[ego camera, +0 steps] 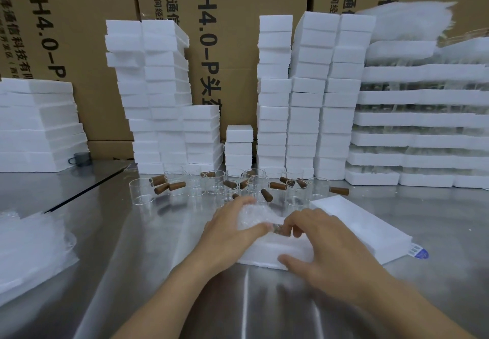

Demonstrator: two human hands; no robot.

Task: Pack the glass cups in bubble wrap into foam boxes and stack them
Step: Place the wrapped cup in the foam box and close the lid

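A glass cup wrapped in bubble wrap (255,217) lies in an open white foam box (267,251) at the table's middle. My left hand (230,228) grips the wrapped cup from the left, thumb along its near side. My right hand (325,243) pinches the cup's wrapped handle end, its thumb resting on the box's near edge. A foam lid (370,230) lies flat to the right of the box. Behind them stand several bare glass cups with brown wooden handles (230,185).
Tall stacks of white foam boxes (158,95) line the back, with more stacks (307,95) to their right, in front of cardboard cartons. Foam trays (423,119) holding glassware are stacked at the right. A pile of bubble wrap sheets (29,248) lies at the left. A grey mug (80,158) stands back left.
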